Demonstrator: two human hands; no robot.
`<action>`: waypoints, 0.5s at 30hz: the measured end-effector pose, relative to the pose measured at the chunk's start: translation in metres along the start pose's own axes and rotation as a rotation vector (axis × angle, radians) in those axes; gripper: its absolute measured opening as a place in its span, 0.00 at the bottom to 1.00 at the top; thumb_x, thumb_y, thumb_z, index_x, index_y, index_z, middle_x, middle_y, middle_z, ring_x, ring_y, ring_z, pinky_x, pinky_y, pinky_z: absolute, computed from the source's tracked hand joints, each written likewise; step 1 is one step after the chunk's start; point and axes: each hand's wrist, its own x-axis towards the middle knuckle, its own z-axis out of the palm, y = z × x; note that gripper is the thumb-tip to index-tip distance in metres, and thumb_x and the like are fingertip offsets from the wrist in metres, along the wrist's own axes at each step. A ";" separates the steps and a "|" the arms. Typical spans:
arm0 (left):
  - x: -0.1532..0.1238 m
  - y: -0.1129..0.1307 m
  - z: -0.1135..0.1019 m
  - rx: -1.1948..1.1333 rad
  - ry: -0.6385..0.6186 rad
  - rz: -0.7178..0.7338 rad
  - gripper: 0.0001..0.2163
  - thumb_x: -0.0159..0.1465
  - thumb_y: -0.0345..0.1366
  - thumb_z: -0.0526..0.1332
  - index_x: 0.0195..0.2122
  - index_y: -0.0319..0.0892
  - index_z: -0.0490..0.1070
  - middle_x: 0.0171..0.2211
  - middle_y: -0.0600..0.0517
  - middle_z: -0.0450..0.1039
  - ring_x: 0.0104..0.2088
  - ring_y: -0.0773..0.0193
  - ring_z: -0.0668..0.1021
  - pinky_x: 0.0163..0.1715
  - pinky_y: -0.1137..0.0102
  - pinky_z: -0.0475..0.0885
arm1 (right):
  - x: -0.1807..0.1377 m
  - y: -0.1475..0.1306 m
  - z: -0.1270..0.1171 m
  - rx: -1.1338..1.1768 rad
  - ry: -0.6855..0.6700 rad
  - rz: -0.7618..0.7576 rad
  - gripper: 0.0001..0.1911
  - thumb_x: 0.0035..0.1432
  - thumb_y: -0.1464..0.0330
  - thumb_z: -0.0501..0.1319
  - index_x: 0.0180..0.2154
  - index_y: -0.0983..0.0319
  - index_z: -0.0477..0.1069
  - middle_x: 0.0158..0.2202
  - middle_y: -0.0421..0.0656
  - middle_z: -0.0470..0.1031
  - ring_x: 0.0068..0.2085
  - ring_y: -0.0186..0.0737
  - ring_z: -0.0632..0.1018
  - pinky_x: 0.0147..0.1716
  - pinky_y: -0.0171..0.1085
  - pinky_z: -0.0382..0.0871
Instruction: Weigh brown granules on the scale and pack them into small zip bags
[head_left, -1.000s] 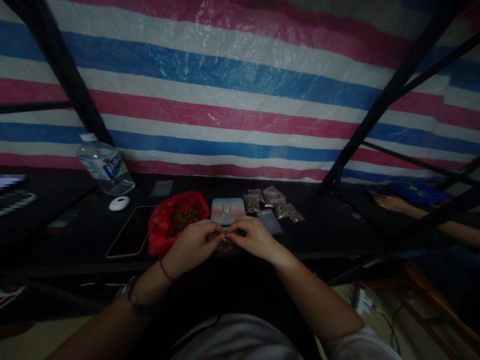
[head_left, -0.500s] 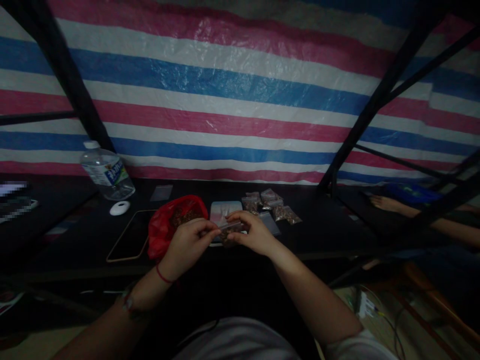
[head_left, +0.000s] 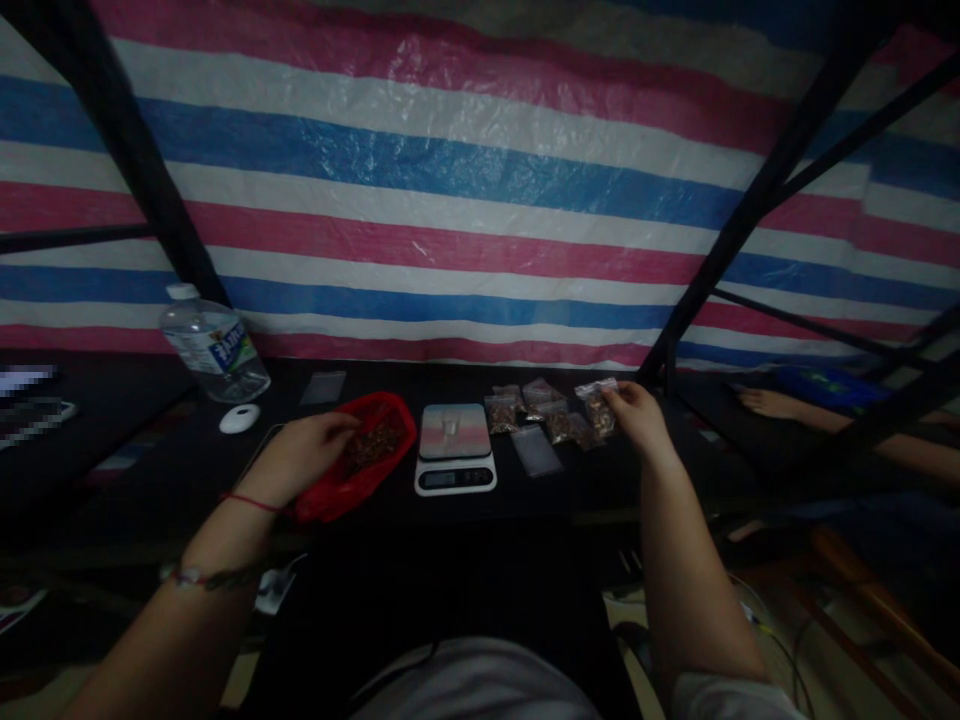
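My right hand (head_left: 637, 418) pinches the top edge of a small zip bag (head_left: 600, 412) filled with brown bits, beside several similar filled zip bags (head_left: 556, 422). My left hand (head_left: 304, 455) hangs over the left rim of a red plastic bag (head_left: 397, 412), its fingers loosely bent and nothing visible in them. Loose brown pieces (head_left: 375, 445) lie inside the red bag. Between my hands stands a digital kitchen scale (head_left: 455, 478) with a small clear cup (head_left: 450, 428) on its plate. One flat clear zip bag (head_left: 537, 451) lies right of the scale.
At the back left stands a clear plastic bottle (head_left: 217, 345), with a white oval object (head_left: 240, 418) before it. Another flat zip bag (head_left: 323, 387) lies nearby. Dark metal posts rise on both sides. On the right, another person's arm (head_left: 825, 425) rests on the table.
My hands have parted from above the scale. The right has carried the filled zip bag to the pile on the right; the left has moved left to the red bag. The scale is uncovered.
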 end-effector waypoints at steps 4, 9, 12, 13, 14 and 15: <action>0.004 -0.010 0.007 0.067 -0.123 0.015 0.19 0.59 0.42 0.51 0.44 0.44 0.76 0.45 0.48 0.78 0.45 0.55 0.78 0.48 0.66 0.70 | 0.015 0.050 -0.001 -0.226 0.082 0.085 0.25 0.46 0.53 0.61 0.36 0.68 0.74 0.31 0.53 0.78 0.30 0.45 0.77 0.29 0.38 0.67; 0.004 -0.007 0.010 0.071 -0.118 0.039 0.20 0.60 0.44 0.51 0.46 0.43 0.75 0.46 0.49 0.77 0.46 0.55 0.78 0.48 0.67 0.69 | 0.029 0.082 -0.001 -0.314 0.195 0.135 0.31 0.48 0.46 0.56 0.33 0.69 0.76 0.31 0.56 0.78 0.33 0.50 0.77 0.33 0.41 0.67; 0.005 -0.007 0.012 0.069 -0.118 0.035 0.20 0.61 0.44 0.50 0.47 0.44 0.75 0.47 0.49 0.77 0.46 0.57 0.78 0.49 0.68 0.69 | 0.033 0.090 -0.002 -0.355 0.230 0.126 0.34 0.50 0.44 0.54 0.39 0.69 0.75 0.36 0.57 0.78 0.38 0.53 0.77 0.37 0.43 0.67; 0.006 -0.008 0.013 0.074 -0.120 0.030 0.20 0.61 0.44 0.50 0.47 0.43 0.74 0.47 0.49 0.77 0.46 0.57 0.78 0.49 0.68 0.69 | 0.033 0.092 -0.001 -0.389 0.184 0.144 0.34 0.51 0.45 0.54 0.42 0.69 0.75 0.38 0.58 0.77 0.40 0.53 0.77 0.38 0.43 0.67; 0.007 -0.009 0.014 0.083 -0.121 0.025 0.20 0.61 0.43 0.49 0.47 0.43 0.74 0.47 0.49 0.77 0.46 0.57 0.78 0.49 0.67 0.68 | 0.033 0.095 -0.001 -0.437 0.113 0.174 0.34 0.52 0.46 0.53 0.43 0.69 0.74 0.40 0.59 0.77 0.41 0.54 0.77 0.40 0.44 0.67; 0.007 -0.011 0.016 0.097 -0.123 0.023 0.20 0.61 0.42 0.49 0.47 0.43 0.74 0.47 0.48 0.77 0.46 0.56 0.77 0.49 0.67 0.68 | 0.032 0.097 0.000 -0.493 0.035 0.211 0.33 0.53 0.46 0.53 0.43 0.69 0.74 0.41 0.60 0.76 0.43 0.55 0.76 0.41 0.44 0.67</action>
